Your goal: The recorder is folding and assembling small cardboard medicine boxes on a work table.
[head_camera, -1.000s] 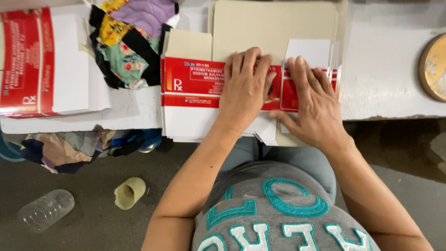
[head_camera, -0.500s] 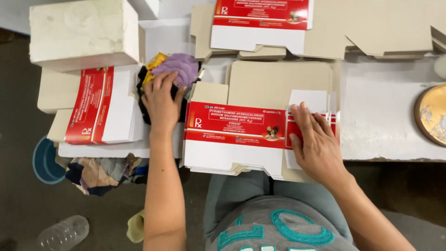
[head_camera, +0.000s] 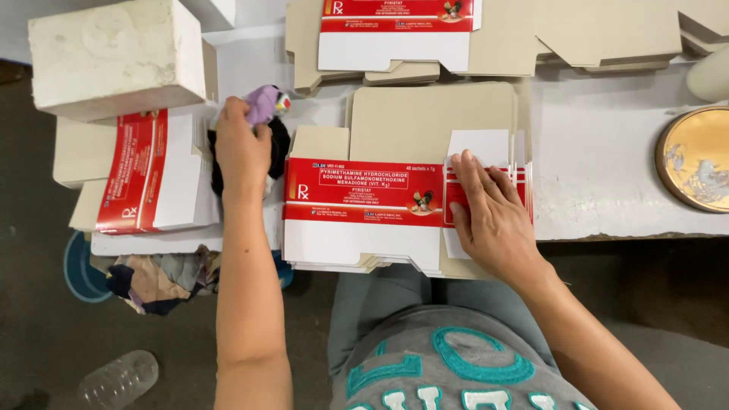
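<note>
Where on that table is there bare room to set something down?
One bare patch of white table: between the right hand on the carton stack and the gold lid. Elsewhere it is crowded: left hand on rags, side stack, white block, far cartons.

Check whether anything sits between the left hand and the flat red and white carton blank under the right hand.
Nothing visible does. The left hand grips a bundle of cloth rags just left of the carton blank; only a narrow strip of bare table separates them. The right hand presses flat on the blank's right end.
</note>
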